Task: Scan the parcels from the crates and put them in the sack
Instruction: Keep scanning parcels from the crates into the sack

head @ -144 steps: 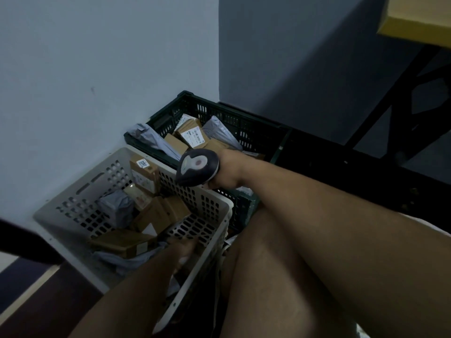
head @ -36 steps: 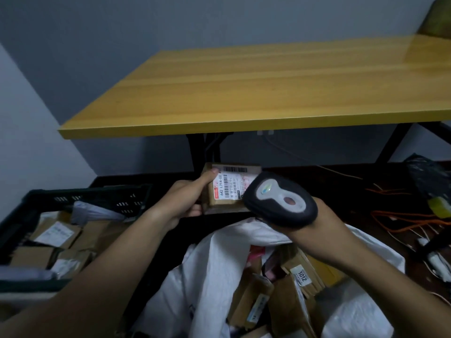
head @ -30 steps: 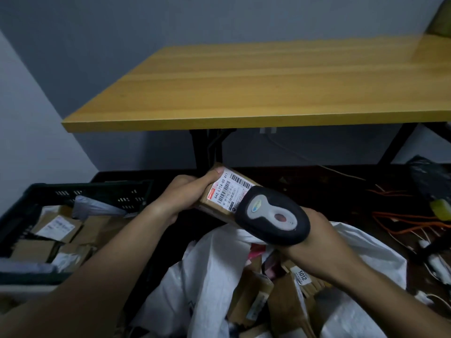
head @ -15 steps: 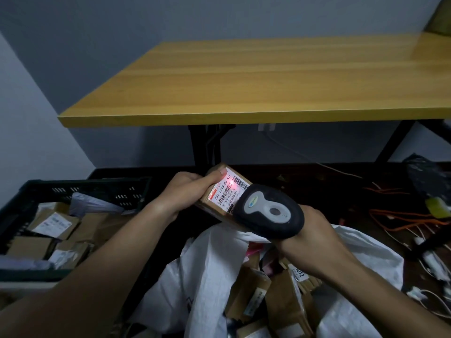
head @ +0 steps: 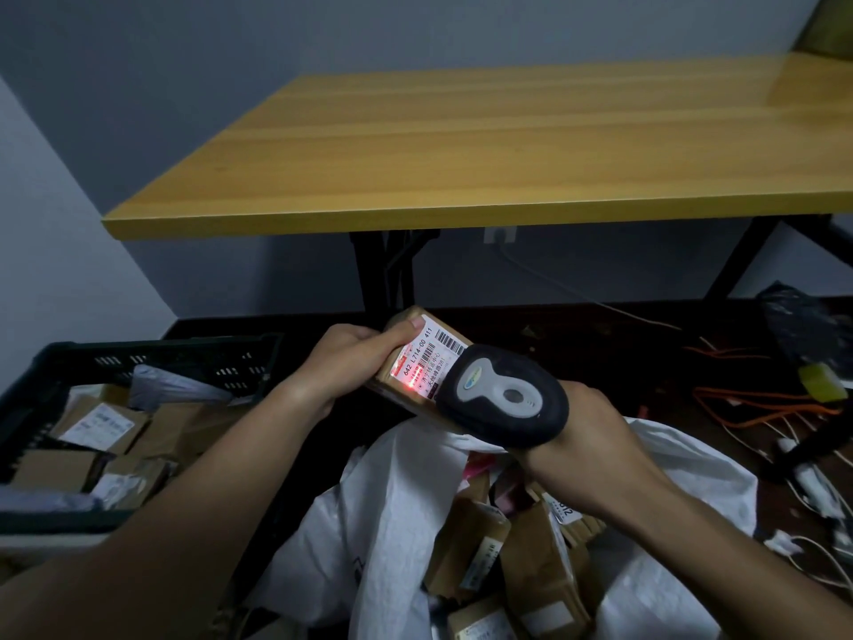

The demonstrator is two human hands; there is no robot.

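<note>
My left hand [head: 344, 362] grips a small brown cardboard parcel [head: 422, 358] with a white barcode label, held above the sack. My right hand [head: 588, 436] holds a dark handheld scanner [head: 503, 394] right against the parcel, and a red light spot glows on the label. Below both hands lies the open white sack [head: 392, 510], with several brown parcels inside it. A dark green crate [head: 152, 358] at the left holds more boxes and grey mailers.
A yellow wooden table [head: 484, 145] on black legs stands just behind my hands. Orange and white cables [head: 757, 404] lie tangled on the dark floor at the right. A grey wall closes off the left side.
I turned from the crates to the sack. My left hand tilted the parcel's label up, the scanner closed in on it, and the red scan light came on.
</note>
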